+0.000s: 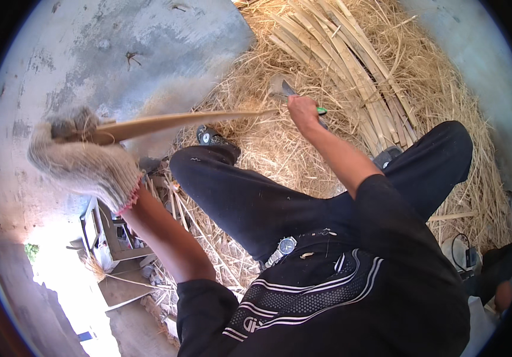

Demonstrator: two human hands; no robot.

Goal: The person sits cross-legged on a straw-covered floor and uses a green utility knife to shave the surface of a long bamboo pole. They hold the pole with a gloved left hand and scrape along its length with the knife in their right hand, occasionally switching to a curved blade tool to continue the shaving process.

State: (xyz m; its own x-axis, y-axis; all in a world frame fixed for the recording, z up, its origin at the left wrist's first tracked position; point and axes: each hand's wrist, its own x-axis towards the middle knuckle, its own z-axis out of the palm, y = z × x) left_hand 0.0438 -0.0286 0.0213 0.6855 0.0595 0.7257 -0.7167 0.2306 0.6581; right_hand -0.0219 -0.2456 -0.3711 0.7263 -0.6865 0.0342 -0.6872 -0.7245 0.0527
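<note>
My left hand point(86, 157), in a knitted work glove with a pink-edged cuff, is raised at the left and closed around one end of a long flat bamboo strip point(175, 122). The strip runs across to the right, and its narrow far end comes close to my right hand point(303, 112). That hand is bare and closed on a knife point(288, 88); its blade shows beyond the fingers and a bit of green handle behind them. Whether blade and strip touch, I cannot tell. Pale shavings point(285, 160) lie beneath, between my legs.
A bundle of split strips point(351, 65) lies on the shavings ahead, right of centre. A worn wall point(166, 41) borders the left. Low at left stands a wooden frame point(116, 235). A wristwatch point(286, 246) hangs at my waist. A dark device with a cable point(470, 257) sits at right.
</note>
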